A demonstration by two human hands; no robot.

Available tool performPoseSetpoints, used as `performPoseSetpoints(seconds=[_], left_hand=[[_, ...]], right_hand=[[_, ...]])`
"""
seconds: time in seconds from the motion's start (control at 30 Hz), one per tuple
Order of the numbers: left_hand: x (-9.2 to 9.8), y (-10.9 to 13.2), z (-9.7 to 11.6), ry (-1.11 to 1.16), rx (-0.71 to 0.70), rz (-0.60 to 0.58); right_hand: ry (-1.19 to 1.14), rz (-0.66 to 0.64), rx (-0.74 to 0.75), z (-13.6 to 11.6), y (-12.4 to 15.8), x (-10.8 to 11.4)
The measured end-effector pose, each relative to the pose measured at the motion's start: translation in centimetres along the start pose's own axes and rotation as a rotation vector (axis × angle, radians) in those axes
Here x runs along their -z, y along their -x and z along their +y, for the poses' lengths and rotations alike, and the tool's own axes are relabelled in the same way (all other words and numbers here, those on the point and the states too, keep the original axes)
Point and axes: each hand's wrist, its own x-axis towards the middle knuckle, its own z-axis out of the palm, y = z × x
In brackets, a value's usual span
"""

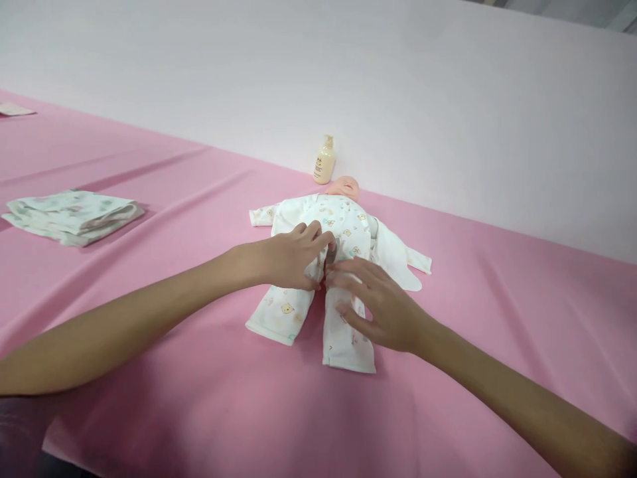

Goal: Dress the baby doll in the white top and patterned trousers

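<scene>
A doll [344,188] lies on its back, dressed in a white printed baby outfit [283,312] with long sleeves and two wide legs. My left hand [298,255] is over the crotch area, its fingers and thumb closed around a fold of the printed cloth by the inner leg. From the other side, my right hand [378,302] reaches over the other leg, fingers stretched toward the gap between the legs and thumb apart. Its fingertips touch the cloth near the inner seam. A white flap of cloth spreads beside the doll's body on the right.
A cream pump bottle [324,162] stands behind the doll's head, against the white wall [448,119]. Folded printed cloth [74,216] lies at the left. Another flat item [14,109] is at the far left edge. Wrinkles run across the pink sheet [199,405].
</scene>
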Motion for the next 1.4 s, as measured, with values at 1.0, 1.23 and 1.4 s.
performPoseSetpoints(seconds=[1.0, 1.23, 1.4], left_hand=[[-5.8, 6.9, -5.1, -0.087, -0.275, 0.317], [-4.7, 3.7, -4.3, -0.285, -0.69, 0.219], [-4.4, 3.1, -3.6, -0.122, -0.65, 0.209]], right_hand=[[0.227, 0.108, -0.028, 2.7, 8.4, -2.7], [0.245, 0.039, 0.131, 2.5, 4.1, -2.7], [0.124, 0.076, 0.087, 1.8, 3.1, -2.9]])
